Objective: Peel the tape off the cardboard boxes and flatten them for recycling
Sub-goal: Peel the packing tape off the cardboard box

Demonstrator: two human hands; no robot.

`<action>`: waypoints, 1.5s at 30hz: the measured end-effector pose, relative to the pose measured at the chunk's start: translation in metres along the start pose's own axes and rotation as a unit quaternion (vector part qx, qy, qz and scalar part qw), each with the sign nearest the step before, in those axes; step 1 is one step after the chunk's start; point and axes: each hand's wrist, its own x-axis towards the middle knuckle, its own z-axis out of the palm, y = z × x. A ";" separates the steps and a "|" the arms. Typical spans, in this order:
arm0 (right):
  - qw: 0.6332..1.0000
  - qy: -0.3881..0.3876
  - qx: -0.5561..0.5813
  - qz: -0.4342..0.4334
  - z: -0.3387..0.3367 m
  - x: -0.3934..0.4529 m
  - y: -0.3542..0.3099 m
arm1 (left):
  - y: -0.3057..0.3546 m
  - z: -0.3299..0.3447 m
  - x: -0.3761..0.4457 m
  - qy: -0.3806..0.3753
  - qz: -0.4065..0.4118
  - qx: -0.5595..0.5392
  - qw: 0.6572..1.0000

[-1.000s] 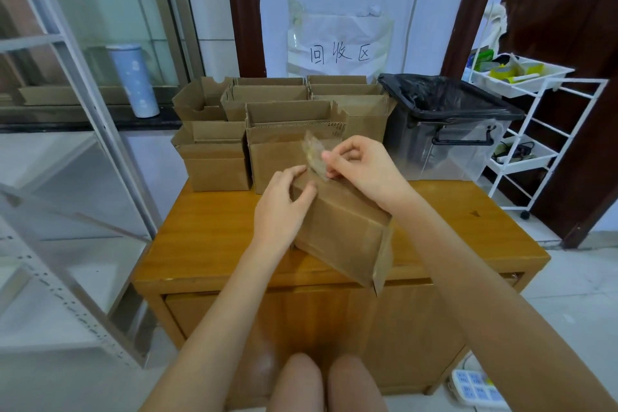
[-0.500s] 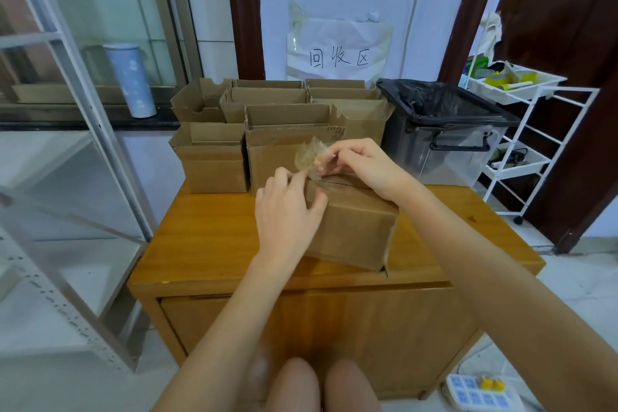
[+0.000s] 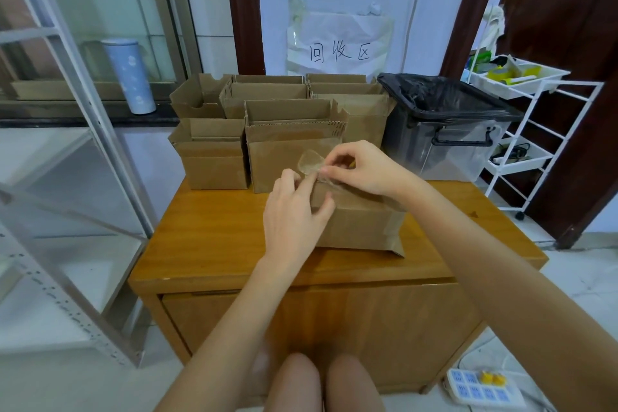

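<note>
Behind, sign [image 3: 339, 50] reading "回收区"

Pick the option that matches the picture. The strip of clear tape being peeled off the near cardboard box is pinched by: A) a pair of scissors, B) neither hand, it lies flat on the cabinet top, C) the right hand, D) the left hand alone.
C: the right hand pinches the lifted clear tape above the near cardboard box, while the left hand rests on the box's near face.
</note>
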 end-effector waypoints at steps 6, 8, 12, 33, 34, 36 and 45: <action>1.000 0.007 -0.016 0.012 0.011 0.004 0.009 | -0.010 0.011 -0.001 0.020 0.052 0.035 0.998; 0.999 0.003 -0.027 0.019 0.017 0.006 0.014 | -0.014 0.014 -0.001 -0.014 0.085 0.043 0.995; 0.999 0.004 -0.038 0.023 0.025 0.011 0.018 | -0.023 0.017 -0.004 -0.019 0.127 0.058 0.990; 0.994 -0.095 0.010 0.058 0.008 0.018 0.001 | -0.025 0.029 -0.015 -0.004 0.121 0.040 0.992; 0.993 -0.093 0.016 0.068 0.008 0.021 0.001 | -0.025 0.029 -0.015 -0.004 0.120 0.039 0.992; 0.995 -0.077 -0.031 0.059 0.010 0.027 0.004 | -0.025 0.028 -0.015 -0.004 0.121 0.035 0.992; 0.966 -0.115 -0.232 0.024 0.020 0.040 -0.006 | -0.023 0.031 -0.016 0.009 0.121 0.037 0.992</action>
